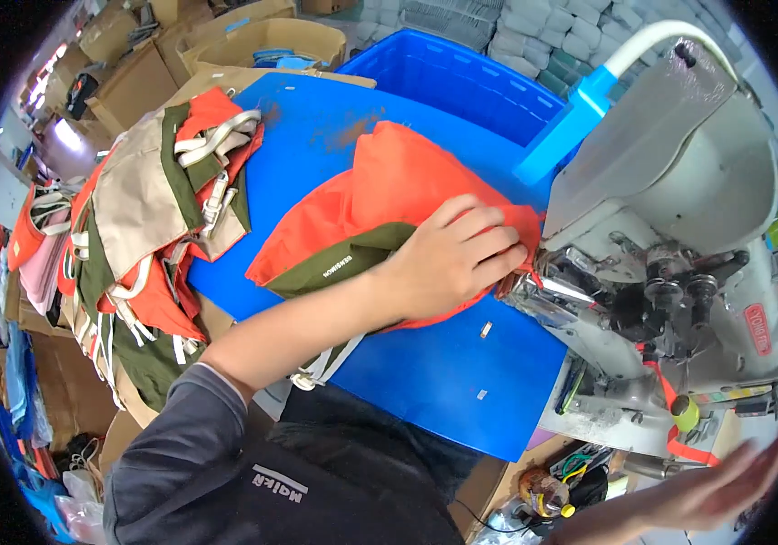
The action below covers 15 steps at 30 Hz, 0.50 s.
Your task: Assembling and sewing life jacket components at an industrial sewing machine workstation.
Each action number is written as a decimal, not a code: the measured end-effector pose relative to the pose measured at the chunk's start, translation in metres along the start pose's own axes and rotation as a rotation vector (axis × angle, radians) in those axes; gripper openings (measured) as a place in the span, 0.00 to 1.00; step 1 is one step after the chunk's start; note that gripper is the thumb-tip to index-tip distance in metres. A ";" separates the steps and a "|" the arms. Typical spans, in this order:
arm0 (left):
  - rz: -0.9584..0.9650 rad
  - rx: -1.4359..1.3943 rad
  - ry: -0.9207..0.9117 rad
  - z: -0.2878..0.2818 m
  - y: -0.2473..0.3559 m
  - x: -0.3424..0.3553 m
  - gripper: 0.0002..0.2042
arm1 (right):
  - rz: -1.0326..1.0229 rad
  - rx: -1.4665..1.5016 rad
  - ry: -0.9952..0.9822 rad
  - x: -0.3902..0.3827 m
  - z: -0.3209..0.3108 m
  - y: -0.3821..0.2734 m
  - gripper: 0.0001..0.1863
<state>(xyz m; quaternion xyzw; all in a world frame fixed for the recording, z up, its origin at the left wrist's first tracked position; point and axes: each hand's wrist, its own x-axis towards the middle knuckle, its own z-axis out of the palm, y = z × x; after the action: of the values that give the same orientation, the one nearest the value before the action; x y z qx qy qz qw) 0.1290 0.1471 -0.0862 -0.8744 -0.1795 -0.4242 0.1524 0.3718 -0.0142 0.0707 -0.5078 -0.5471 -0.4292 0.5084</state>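
An orange cloth bag (407,173) with an olive-green panel and white print lies on the blue table. My left hand (461,250) rests across its right part with fingers bent over the cloth, and the thumb is hidden. The bag's right edge reaches the grey sewing machine (661,263), close beside those fingertips. A pale strap (330,363) hangs from the bag's near side. At the lower right, my right hand (720,490) is apart from the bag, near the machine's front. It is smeared by motion, but its fingers look stretched out with nothing in them.
Beige, orange and green sewn pieces with cream straps (134,204) are heaped at the left. A large blue bin (461,77) stands behind the blue table (461,372). Orange tape (666,386) hangs by the machine. Below are a bottle (543,490) and scissors (578,468).
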 end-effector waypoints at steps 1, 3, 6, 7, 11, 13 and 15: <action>-0.154 -0.006 -0.039 -0.005 0.016 -0.005 0.21 | -0.041 -0.028 -0.204 -0.021 -0.006 -0.015 0.19; -0.386 -0.049 -0.160 -0.024 0.049 -0.019 0.34 | -0.088 0.194 -0.599 -0.084 -0.015 -0.007 0.21; -0.516 0.093 -0.359 -0.029 0.069 -0.078 0.32 | 0.259 0.434 -1.026 -0.160 0.013 -0.051 0.19; -0.525 0.112 -0.359 -0.023 0.056 -0.087 0.32 | 0.347 0.526 -1.098 -0.182 0.017 -0.061 0.18; -0.247 0.112 -0.528 0.001 0.000 -0.104 0.27 | 0.086 0.498 -1.267 -0.221 0.026 -0.090 0.23; -0.140 -0.044 -0.397 0.023 -0.029 -0.095 0.23 | 0.026 0.512 -1.293 -0.220 0.025 -0.094 0.24; -0.086 -0.076 -0.175 0.054 -0.047 -0.104 0.20 | -0.069 0.458 -1.306 -0.224 0.023 -0.091 0.26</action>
<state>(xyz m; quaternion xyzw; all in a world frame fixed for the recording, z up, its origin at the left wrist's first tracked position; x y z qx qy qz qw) 0.0855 0.1919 -0.1952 -0.9048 -0.2133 -0.3588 0.0843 0.2713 -0.0283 -0.1502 -0.5244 -0.8338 0.0745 0.1554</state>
